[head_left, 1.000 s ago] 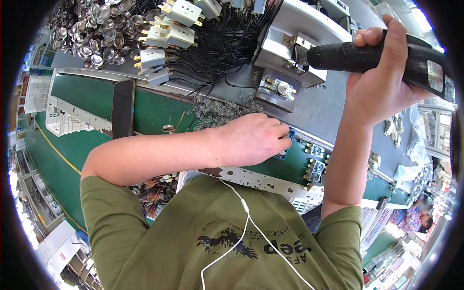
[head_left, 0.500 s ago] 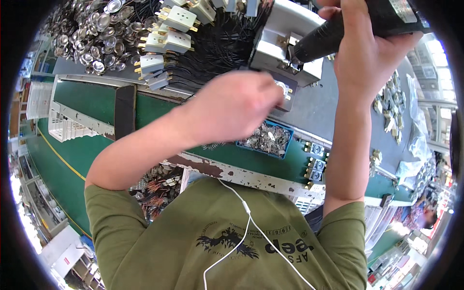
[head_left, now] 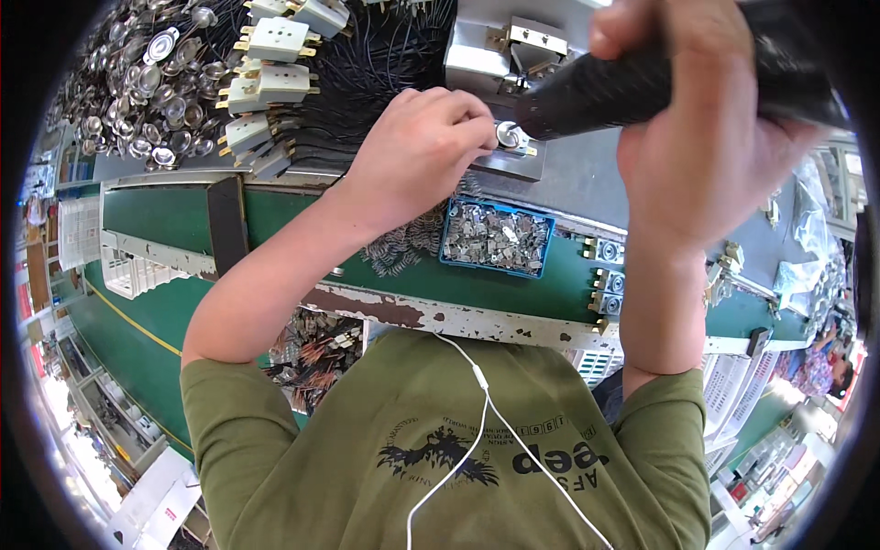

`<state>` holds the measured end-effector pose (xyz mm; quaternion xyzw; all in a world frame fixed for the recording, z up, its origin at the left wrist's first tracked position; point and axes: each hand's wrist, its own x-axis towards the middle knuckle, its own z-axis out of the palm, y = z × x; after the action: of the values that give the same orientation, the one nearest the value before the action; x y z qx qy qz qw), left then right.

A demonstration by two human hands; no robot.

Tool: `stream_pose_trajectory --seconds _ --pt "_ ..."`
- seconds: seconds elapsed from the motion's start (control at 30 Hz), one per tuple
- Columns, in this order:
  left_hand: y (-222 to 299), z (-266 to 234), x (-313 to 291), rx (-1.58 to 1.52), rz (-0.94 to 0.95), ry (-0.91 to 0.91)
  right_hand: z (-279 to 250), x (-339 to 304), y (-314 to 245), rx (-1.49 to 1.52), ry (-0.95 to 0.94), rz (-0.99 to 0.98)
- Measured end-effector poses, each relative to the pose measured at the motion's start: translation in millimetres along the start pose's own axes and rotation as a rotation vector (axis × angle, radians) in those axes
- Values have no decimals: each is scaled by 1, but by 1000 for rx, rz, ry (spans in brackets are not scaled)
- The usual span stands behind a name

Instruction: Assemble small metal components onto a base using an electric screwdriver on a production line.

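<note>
My left hand [head_left: 423, 151] is closed, its thumb and forefinger pinched at the left edge of a small white round part with brass tabs [head_left: 511, 137]. That part sits on a dark metal block [head_left: 522, 167] at the front of the bench. In my right hand [head_left: 692, 156] is a black power screwdriver [head_left: 596, 94], gripped around its body and slanting down to the left. Its nose is close over the right side of the round part; whether its tip touches cannot be made out. Behind stands a metal fixture [head_left: 477, 62] with a small clamp-like piece.
White blocks with brass terminals [head_left: 278, 39] and black wires [head_left: 394, 55] lie at back left, beside a heap of round metal caps [head_left: 147, 82]. A blue tray [head_left: 445, 240] of small metal pieces stands in front, with springs [head_left: 403, 243] to its left and several assembled parts [head_left: 605, 280] rightward.
The screwdriver's nose has come away from the metal fixture, down and toward the round part. My left hand, blurred before, has drawn back left to the part's edge. The whole view has shifted slightly.
</note>
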<state>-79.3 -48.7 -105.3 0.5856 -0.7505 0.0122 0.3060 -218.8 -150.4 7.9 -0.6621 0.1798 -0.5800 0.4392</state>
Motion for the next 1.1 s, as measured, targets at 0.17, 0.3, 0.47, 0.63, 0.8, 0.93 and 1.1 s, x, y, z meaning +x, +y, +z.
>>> stream_pose_trajectory --seconds 0.17,0.3,0.47,0.63,0.8,0.93,1.1 --pt "-8 -2 0 -102 -19 -43 17 -9 1 38 69 52" --pt "-7 -3 2 -206 -61 -73 22 -17 1 -26 69 54" --pt "-8 -3 2 -233 -55 -77 25 -22 -1 88 74 116" --pt "-8 1 1 -255 -44 -51 19 -11 34 196 -19 -78" --pt "-14 2 -1 -237 -52 -46 30 5 17 132 -236 81" --pt "0 -9 11 -132 -266 -134 30 -5 16 53 -172 -22" --pt "1 -23 22 -60 -329 -432 23 -4 34 10 -215 -98"
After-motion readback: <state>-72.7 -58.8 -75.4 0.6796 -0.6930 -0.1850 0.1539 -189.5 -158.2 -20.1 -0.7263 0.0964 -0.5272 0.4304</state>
